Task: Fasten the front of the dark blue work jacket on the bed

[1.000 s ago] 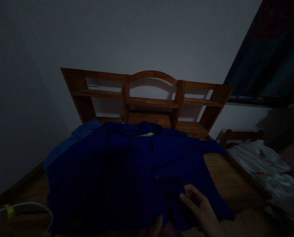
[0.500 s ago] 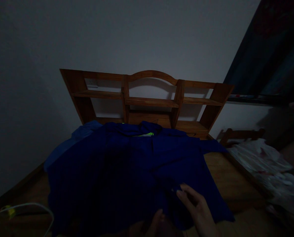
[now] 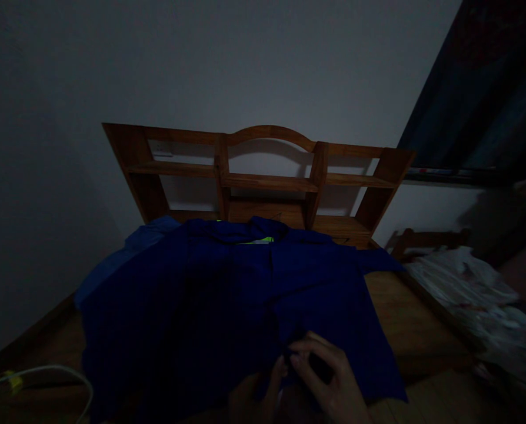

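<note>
A dark blue collared shirt (image 3: 325, 282) lies spread out, its collar towards the back and a bright green patch showing inside the neck. At the lower part of its front opening, my right hand (image 3: 329, 377) pinches the cloth between thumb and fingertips. Close beside it on the left, my left hand (image 3: 263, 391) is also closed on the shirt's front edge, fingertips nearly touching those of the right. Deep shadow hides the exact bit of cloth between the fingers.
Behind the shirt stands a wooden shelf unit (image 3: 269, 184) on a wooden surface (image 3: 415, 318). A lighter blue cloth (image 3: 113, 265) lies at the left. A pale cable (image 3: 53, 368) curves at lower left. Plastic bags (image 3: 466, 277) and a chair back (image 3: 435, 238) are at the right.
My right hand has moved left and slightly up, bringing the cloth towards my left hand. My left hand has risen a little further into view, and the hands now meet.
</note>
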Motion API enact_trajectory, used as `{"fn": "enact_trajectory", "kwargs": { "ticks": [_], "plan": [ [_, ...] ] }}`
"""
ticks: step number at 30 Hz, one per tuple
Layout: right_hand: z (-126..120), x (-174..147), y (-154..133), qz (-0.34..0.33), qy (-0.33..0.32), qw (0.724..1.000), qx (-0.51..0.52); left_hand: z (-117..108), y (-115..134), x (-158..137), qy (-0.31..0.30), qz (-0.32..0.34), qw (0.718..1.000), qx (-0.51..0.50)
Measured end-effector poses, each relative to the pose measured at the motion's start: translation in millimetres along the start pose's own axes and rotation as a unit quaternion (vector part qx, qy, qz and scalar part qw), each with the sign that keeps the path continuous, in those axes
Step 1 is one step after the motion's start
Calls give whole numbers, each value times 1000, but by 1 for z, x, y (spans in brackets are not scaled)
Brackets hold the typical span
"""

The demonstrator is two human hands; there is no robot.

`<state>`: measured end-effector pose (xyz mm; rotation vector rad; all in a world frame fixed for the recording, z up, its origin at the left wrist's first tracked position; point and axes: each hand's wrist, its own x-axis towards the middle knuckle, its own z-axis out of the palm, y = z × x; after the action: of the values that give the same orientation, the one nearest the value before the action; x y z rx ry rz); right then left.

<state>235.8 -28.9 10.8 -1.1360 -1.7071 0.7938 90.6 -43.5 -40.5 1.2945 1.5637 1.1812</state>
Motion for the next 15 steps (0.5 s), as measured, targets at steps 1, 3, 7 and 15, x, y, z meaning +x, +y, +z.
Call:
{"fn": "enact_trajectory", "kwargs": {
  "ticks": [1, 3, 7, 15],
  "plan": [
    [-1, 0, 1, 3, -2, 1000, 0, 1, 1, 1, -6, -14, 1000, -6],
    [-1, -1, 3, 10, -8, 1000, -8, 3, 3, 4, -13, -44, 999, -15],
    [-2, 0, 5, 23, -38, 999, -10, 4, 5, 7, -20, -72, 997, -24],
    [-1, 5, 6, 45, -39, 998, 14, 5, 3, 5, -7, -80, 997, 1]
  ]
}}
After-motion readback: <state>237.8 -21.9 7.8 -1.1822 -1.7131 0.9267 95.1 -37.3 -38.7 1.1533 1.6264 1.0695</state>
